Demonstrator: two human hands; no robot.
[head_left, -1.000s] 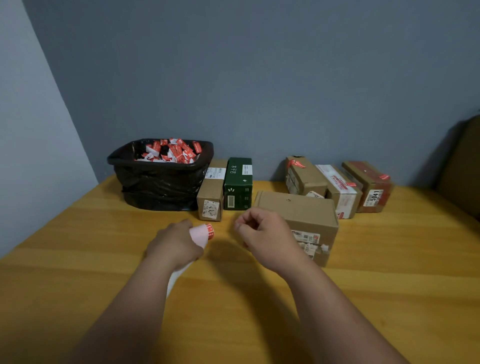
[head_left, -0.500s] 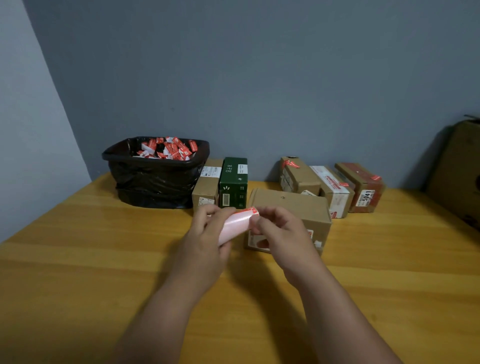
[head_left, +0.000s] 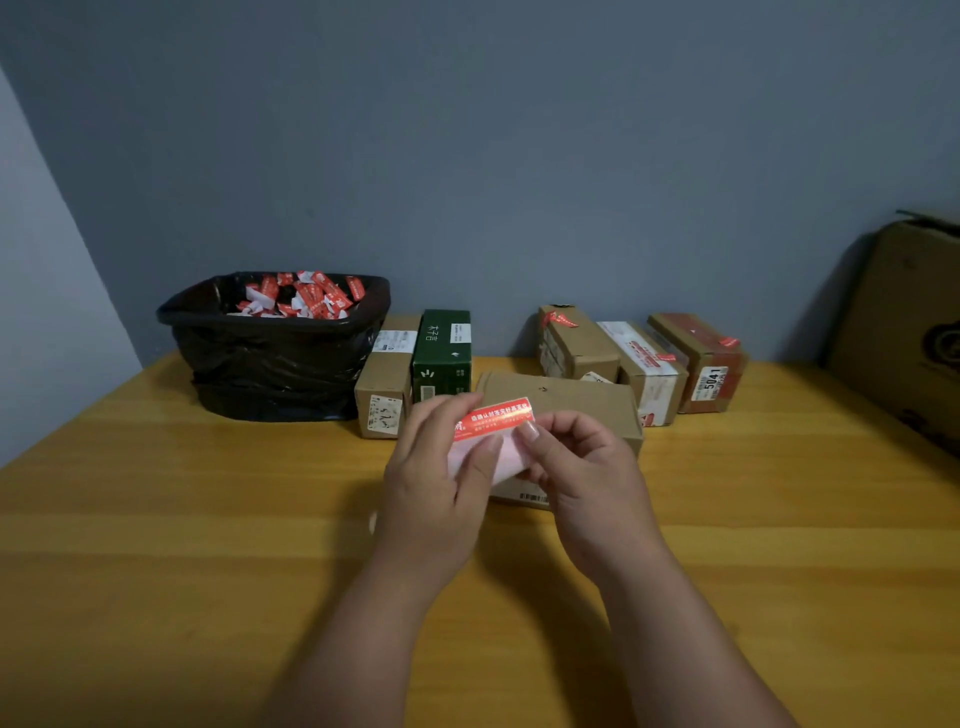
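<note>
A strip of red stickers with white print on pale backing paper (head_left: 493, 422) is held up in front of me over the wooden table (head_left: 156, 519). My left hand (head_left: 436, 483) grips the backing from the left with thumb on the front. My right hand (head_left: 582, 467) pinches the right end of the top red sticker between thumb and forefinger. Just behind the hands lies a brown cardboard box (head_left: 582, 405), its front face partly hidden by them.
A bin lined with a black bag (head_left: 275, 358) at the back left holds several crumpled red-and-white scraps. Beside it stand a brown box (head_left: 384, 384) and a green box (head_left: 442, 353). Three taped boxes (head_left: 649, 358) line the wall; a large carton (head_left: 904, 332) leans at far right.
Both hands came together and rose with the sticker strip. A second ago my left hand alone held it low; now the red sticker faces me and my right hand pinches its end.
</note>
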